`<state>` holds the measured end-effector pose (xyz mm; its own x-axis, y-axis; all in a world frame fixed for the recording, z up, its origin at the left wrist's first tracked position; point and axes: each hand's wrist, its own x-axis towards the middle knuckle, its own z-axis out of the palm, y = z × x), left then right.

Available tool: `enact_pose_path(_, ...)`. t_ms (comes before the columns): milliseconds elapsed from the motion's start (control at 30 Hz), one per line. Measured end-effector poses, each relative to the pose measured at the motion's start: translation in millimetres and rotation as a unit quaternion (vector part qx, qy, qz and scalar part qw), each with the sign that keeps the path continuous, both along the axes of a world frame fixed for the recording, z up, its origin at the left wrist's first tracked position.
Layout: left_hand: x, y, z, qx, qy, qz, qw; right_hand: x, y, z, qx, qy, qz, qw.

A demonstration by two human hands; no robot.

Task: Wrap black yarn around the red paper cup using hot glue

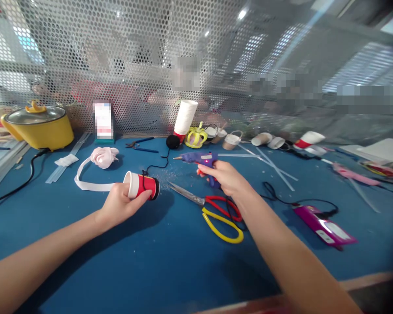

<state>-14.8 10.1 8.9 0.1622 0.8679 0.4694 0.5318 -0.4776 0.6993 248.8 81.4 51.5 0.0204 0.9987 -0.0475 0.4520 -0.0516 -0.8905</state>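
Observation:
My left hand (119,203) is closed around a red and white paper cup (135,185), which lies tilted on its side with its mouth to the left. Black yarn (156,166) is wound at the cup's base and runs back to a black yarn ball (173,141). In my right hand (225,176) is a blue hot glue gun (196,157), its nozzle pointing left and a small red light showing on its body. Scissors (201,201) with red and yellow handles lie below, partly behind my right wrist. Glue gun and cup are apart.
A yellow electric pot (42,126), a phone (103,120) on a stand, pliers (140,145) and stacked white cups (186,115) stand along the perforated metal screen. A pale ribbon roll (104,157) lies left. Glue sticks (277,169) and a purple device (325,226) with cord lie right.

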Motion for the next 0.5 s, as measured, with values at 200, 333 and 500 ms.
enact_pose_path(200,-1.1,-0.1,2.9,0.016,0.008,-0.008,1.0,15.0,30.9,-25.5,-0.013,-0.109,-0.032,0.993)
enact_pose_path(333,-1.3,0.3,2.9,0.057,0.039,-0.011,0.998,9.5,30.0,-20.9,0.054,-0.183,-0.022,0.981)
enact_pose_path(500,1.5,-1.5,3.5,0.145,0.074,-0.049,0.985,-38.1,-1.2,4.8,0.136,-0.208,0.079,0.965)
